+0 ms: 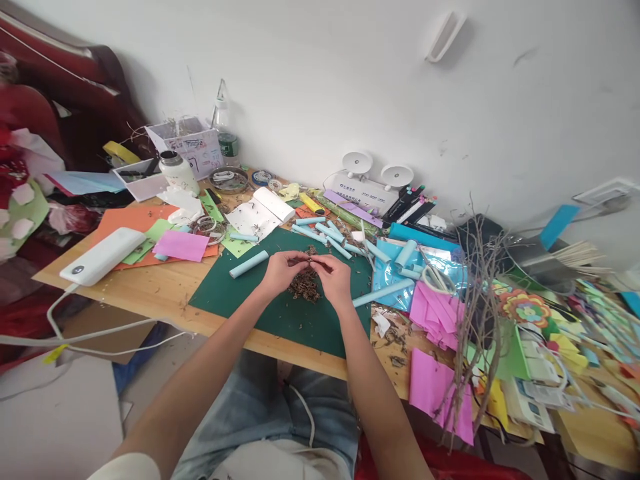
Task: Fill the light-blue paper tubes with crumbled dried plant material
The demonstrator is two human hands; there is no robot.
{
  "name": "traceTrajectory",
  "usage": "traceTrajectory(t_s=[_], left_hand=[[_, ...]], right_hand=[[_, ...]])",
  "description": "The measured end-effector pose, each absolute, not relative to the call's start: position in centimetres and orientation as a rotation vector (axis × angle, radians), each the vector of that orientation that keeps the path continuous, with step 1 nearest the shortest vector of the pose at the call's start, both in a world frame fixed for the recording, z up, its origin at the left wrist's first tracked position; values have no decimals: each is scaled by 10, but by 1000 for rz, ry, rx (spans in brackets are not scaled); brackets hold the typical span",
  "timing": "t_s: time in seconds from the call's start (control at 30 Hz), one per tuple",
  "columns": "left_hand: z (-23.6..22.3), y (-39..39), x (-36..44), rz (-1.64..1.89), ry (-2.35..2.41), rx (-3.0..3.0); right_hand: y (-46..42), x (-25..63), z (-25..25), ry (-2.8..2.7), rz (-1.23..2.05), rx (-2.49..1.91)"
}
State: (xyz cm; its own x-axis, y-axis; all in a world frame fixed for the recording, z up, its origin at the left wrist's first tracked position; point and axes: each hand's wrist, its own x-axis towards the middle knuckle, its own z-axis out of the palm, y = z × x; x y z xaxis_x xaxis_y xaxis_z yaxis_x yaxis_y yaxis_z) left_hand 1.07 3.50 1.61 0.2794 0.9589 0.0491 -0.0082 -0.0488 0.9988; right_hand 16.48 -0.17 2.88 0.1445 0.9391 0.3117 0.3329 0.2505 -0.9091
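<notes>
A small brown bit (309, 261) is held between two bare hands above a green mat (270, 322), with the fingertips of the left hand (280, 273) and the right hand (335, 275) brought together on it from opposite sides. Thumbs and forefingers are pinched; the bit is mostly covered, so its long axis cannot be told. Neither hand can be called nearer, as it is met by both.

A loose heap of dry brown flakes (304, 288) is spread directly below, mainly on the near side of the fingertips and framed by the two wrists, with some flakes seen just beyond. No clear long axis is shown by the heap, and whether it is touched by the fingers cannot be told.

To the left of the left hand, a pale blue paper tube (249, 265) is laid slantwise, its far end near the knuckles. Another blue tube (384, 293) is angled away to the right of the right hand, across the mat's edge and onto the wooden surface (170, 295).
</notes>
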Motion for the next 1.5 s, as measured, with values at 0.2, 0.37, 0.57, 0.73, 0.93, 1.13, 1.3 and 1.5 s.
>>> traceTrajectory(t_s=[0.2, 0.37, 0.57, 0.73, 0.93, 1.13, 1.3, 1.5], left_hand=[[9, 23, 10, 1196, 941, 1232], [5, 21, 9, 1185, 930, 1236], [0, 19, 6, 1144, 1017, 1360], [3, 16, 8, 1166, 975, 1230], [9, 16, 11, 1166, 888, 1038], [7, 18, 9, 1143, 869, 1075], [4, 21, 8, 1108, 889, 1077], [2, 16, 7, 1133, 995, 1278]], right_hand=[[-5, 160, 27, -1393, 706, -1255], [-6, 162, 22, -1431, 716, -1216], [-11, 158, 21, -1586, 480, -1300], [-11, 151, 19, -1382, 702, -1366], [-6, 153, 14, -1146, 939, -1240], [-15, 158, 24, -1545, 595, -1248], [-16, 160, 18, -1707, 316, -1258], [-19, 153, 18, -1749, 261, -1390]])
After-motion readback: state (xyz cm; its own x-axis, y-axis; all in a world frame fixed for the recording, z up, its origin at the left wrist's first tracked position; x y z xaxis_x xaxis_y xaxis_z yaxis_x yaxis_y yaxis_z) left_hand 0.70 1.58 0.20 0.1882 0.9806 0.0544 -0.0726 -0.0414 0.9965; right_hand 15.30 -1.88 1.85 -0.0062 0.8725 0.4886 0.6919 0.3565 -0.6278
